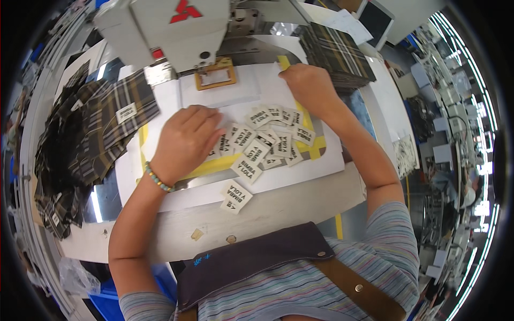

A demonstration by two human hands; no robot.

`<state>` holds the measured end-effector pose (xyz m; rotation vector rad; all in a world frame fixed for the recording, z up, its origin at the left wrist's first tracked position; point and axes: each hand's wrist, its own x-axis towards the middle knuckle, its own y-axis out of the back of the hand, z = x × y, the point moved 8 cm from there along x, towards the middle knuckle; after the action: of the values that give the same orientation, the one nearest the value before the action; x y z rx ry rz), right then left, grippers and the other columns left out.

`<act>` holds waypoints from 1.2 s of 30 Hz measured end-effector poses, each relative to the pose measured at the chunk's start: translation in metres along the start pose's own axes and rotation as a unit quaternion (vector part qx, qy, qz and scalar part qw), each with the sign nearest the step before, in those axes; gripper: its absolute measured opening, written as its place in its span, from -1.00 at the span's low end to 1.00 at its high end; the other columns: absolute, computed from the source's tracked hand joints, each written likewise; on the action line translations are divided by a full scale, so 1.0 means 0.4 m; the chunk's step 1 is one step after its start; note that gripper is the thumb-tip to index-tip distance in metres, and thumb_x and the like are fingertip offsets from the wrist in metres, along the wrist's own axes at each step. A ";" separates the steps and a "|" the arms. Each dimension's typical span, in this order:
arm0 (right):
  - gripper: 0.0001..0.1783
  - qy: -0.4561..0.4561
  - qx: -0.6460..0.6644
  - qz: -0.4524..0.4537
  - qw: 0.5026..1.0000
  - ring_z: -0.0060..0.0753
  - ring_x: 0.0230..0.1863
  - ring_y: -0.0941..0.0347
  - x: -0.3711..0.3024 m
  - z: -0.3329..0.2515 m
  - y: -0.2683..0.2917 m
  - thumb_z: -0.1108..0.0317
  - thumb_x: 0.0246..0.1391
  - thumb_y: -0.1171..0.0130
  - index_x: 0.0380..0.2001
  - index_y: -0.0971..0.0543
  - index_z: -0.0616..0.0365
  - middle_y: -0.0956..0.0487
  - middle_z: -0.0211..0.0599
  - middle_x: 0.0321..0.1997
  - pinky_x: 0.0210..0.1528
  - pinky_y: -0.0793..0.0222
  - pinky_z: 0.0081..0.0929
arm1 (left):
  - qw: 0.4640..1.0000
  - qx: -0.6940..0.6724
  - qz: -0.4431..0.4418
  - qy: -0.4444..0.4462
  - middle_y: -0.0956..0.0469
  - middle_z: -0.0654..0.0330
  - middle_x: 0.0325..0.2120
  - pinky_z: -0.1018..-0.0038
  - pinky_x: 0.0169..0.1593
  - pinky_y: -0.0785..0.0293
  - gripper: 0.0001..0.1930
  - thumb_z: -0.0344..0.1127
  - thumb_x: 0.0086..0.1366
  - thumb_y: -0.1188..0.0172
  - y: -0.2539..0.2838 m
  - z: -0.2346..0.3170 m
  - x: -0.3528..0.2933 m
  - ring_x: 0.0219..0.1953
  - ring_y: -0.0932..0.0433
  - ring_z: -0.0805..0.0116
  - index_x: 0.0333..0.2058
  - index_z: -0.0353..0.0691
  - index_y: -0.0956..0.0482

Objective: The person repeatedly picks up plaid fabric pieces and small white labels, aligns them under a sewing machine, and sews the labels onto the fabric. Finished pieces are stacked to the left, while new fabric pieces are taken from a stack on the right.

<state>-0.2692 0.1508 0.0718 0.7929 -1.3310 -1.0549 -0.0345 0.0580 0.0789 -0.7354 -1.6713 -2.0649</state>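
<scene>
My left hand (187,142) lies palm down on the white work plate (166,184), fingers loosely bent and the thumb a little apart, beside a pile of small white fabric labels (256,151) with black lettering. My right hand (310,90) is closed, its fingertips pinched at the strip of yellow tape (283,63) on the plate's far right; whatever they hold is hidden. Between and beyond the hands, an orange-edged clamp frame (216,77) sits under the head of a white sewing machine (176,32). No label shows clearly in either hand.
Plaid fabric pieces (101,115), some bearing a white label, hang in a heap at the left. A neat stack of plaid pieces (340,56) stands at the far right. One label (236,196) lies near the table's front edge (284,206). A dark screen (373,24) stands behind.
</scene>
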 end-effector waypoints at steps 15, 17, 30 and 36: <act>-0.81 0.213 0.120 0.024 0.969 -0.22 -0.22 -0.70 0.310 -0.520 0.019 0.36 0.18 -0.26 -0.20 -0.80 -0.01 -0.75 -0.33 -0.26 -0.21 -0.61 -0.26 | 0.985 -0.044 -0.027 -0.163 -0.68 0.08 -0.23 0.22 -0.09 -0.61 -0.75 -0.22 0.35 -0.36 -0.018 0.084 -0.030 -0.13 -0.68 0.10 -0.16 -0.31 -0.70; -0.82 0.184 0.203 -0.005 0.962 -0.18 -0.19 -0.71 0.288 -0.480 0.015 0.32 0.25 -0.27 -0.18 -0.81 0.01 -0.78 -0.32 -0.15 -0.15 -0.61 -0.24 | 0.966 -0.021 0.009 -0.256 -0.67 0.08 -0.23 0.28 -0.11 -0.62 -0.75 -0.23 0.34 -0.36 -0.003 0.130 -0.042 -0.13 -0.68 0.11 -0.19 -0.34 -0.69; -0.76 0.083 0.339 0.014 0.937 -0.06 -0.12 -0.69 0.094 -0.183 0.137 0.24 0.28 -0.32 -0.13 -0.78 0.13 -0.78 -0.20 -0.09 -0.05 -0.58 -0.24 | 0.974 -0.061 0.019 -0.218 -0.63 0.08 -0.32 0.32 -0.19 -0.63 -0.81 -0.37 0.15 -0.46 0.019 0.118 -0.029 -0.22 -0.67 0.12 -0.31 -0.31 -0.66; -0.76 -0.085 0.073 0.112 0.987 -0.07 -0.10 -0.69 -0.065 0.116 0.259 0.23 0.26 -0.34 -0.12 -0.78 0.11 -0.77 -0.23 -0.07 -0.02 -0.59 -0.23 | 0.994 -0.056 0.003 -0.097 -0.63 0.11 -0.36 0.26 -0.23 -0.61 -0.83 -0.47 0.11 -0.45 0.008 0.056 -0.002 -0.29 -0.64 0.09 -0.34 -0.30 -0.63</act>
<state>-0.2980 0.2174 0.1631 0.6536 -1.6175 -0.8688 -0.0284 0.0790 0.0844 -1.0058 -1.6602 -2.1552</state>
